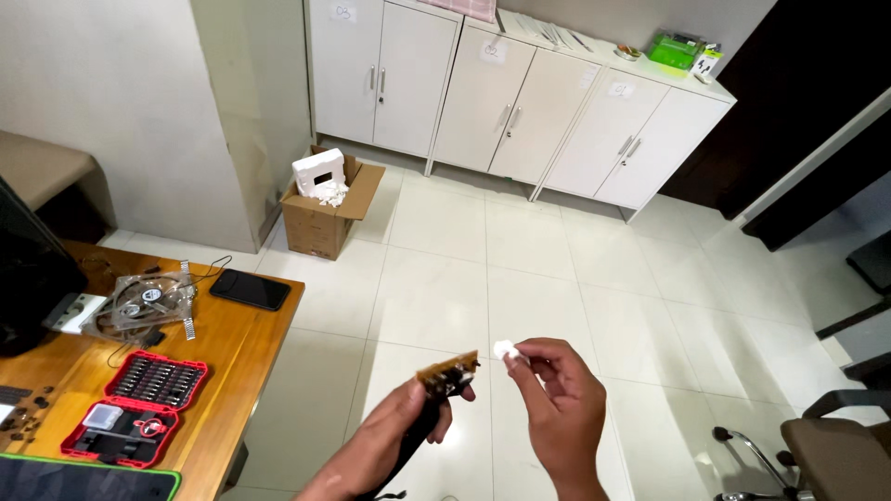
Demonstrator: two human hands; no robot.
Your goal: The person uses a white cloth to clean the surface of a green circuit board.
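Above tiles, board (448, 372) between hands

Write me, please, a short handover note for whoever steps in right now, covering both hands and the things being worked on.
Left hand: shut grip on a small brown circuit board with dark parts and a black strap or cable hanging below; held over the white tiled floor.
Right hand: pinches a small white wad, maybe cotton or tissue, close beside the board's end; contact cannot be told.
On the wooden desk: open red screwdriver-bit case, clear computer fan, black phone.
Done or left: how much of the board has been wiped cannot be judged.
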